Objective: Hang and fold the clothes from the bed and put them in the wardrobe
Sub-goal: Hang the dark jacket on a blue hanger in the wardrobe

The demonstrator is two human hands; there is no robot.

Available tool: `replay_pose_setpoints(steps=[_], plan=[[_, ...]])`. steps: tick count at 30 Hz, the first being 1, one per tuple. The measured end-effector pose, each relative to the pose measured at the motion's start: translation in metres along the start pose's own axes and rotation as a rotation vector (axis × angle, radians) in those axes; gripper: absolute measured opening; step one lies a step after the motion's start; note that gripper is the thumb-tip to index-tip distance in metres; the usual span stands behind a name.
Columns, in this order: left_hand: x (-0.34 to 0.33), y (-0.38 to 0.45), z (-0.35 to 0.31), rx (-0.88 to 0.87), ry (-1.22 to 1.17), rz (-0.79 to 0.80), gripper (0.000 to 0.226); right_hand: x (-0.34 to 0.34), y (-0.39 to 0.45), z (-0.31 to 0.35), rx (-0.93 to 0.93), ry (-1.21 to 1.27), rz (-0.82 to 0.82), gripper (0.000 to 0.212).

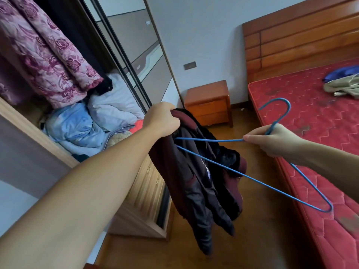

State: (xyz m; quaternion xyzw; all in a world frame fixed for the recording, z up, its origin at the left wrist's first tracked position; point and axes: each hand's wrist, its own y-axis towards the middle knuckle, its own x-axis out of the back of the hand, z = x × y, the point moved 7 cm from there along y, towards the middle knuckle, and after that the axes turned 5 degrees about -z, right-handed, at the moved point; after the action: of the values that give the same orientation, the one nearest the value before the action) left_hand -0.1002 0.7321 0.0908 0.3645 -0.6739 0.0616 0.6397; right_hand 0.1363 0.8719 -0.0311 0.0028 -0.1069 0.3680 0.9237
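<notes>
Left hand (pixel 162 118) gripped the limp dark jacket (pixel 198 175) by its collar beside the wardrobe (pixel 58 146), right hand (pixel 272 139) pinched the stiff, light hanger (pixel 252 178) at its neck, probably the best hold.

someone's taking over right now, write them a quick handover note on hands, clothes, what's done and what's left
Left hand: grip on the top of the dark maroon garment, which hangs free in front of the open wardrobe.
Right hand: grip at the neck of the blue wire hanger; one hanger end pokes into the garment, not seated yet.
On the bed: a beige garment and a blue garment remain.
Done: garment and hanger picked up.
Left: finish hanging this one, put it in the wardrobe, then handle the two on the bed.
</notes>
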Motion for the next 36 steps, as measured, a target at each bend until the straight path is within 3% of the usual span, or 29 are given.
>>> replay_pose_setpoints(steps=[7,11,18,22,25,27,31,36], plan=[[0.016,0.006,-0.009,-0.094,0.066,-0.028,0.007,0.006,0.001,0.038,0.264,-0.265,-0.233,0.019],[0.017,0.008,-0.012,-0.084,0.071,-0.016,0.007,0.025,0.004,0.041,0.236,-0.265,-0.317,0.012],[0.01,0.0,-0.063,-0.148,-0.078,0.04,0.016,-0.021,0.001,0.059,0.28,-0.097,-0.257,0.016],[0.011,-0.006,-0.07,-0.167,-0.091,0.072,0.015,-0.024,0.001,0.063,0.181,0.074,-0.241,0.018],[0.006,-0.014,-0.068,-0.215,-0.003,0.187,0.027,-0.028,0.0,0.059,0.081,0.175,-0.232,0.014],[-0.007,-0.02,-0.064,-0.247,0.078,0.299,0.029,-0.032,-0.001,0.058,0.054,0.189,-0.237,0.016],[-0.034,-0.028,-0.052,-0.278,0.111,0.419,0.007,-0.038,-0.001,0.048,0.051,0.187,-0.257,0.018],[-0.051,-0.048,-0.071,-0.465,0.073,0.467,0.023,-0.03,-0.002,0.035,0.11,0.148,-0.3,0.018]])
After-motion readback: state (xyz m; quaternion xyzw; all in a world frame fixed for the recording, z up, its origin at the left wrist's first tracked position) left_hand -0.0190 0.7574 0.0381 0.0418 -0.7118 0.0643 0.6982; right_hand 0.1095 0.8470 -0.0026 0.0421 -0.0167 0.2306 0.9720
